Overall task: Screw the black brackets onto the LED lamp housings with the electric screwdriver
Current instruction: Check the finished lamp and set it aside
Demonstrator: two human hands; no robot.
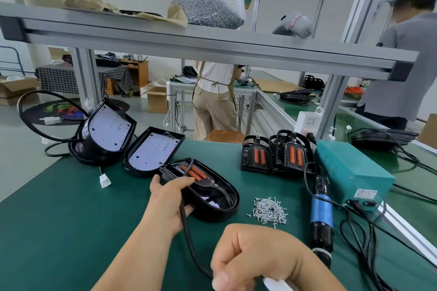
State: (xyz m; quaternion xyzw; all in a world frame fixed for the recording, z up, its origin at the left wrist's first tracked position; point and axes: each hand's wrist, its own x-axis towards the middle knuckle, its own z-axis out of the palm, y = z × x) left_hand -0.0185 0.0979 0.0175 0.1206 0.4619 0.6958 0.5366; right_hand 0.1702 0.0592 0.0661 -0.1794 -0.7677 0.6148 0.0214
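Note:
My left hand (169, 198) grips the near-left edge of a black LED lamp housing (212, 196) lying on the green mat, a black bracket with orange strips (196, 173) set in it. The housing's black cable (189, 238) runs down to my right hand (250, 257), whose curled fingers hold it near a white connector (276, 284). A pile of small silver screws (269, 211) lies right of the housing. The electric screwdriver (321, 215), blue and black, lies on the mat further right, untouched. Two more brackets (276, 153) stand behind the screws.
Two open housings with white LED boards (153, 151) (106, 130) sit at the left. A teal power box (352, 172) with cables stands at the right. An aluminium shelf rail (212, 47) crosses overhead, carrying a bag of screws (210, 7). Two people stand beyond the bench.

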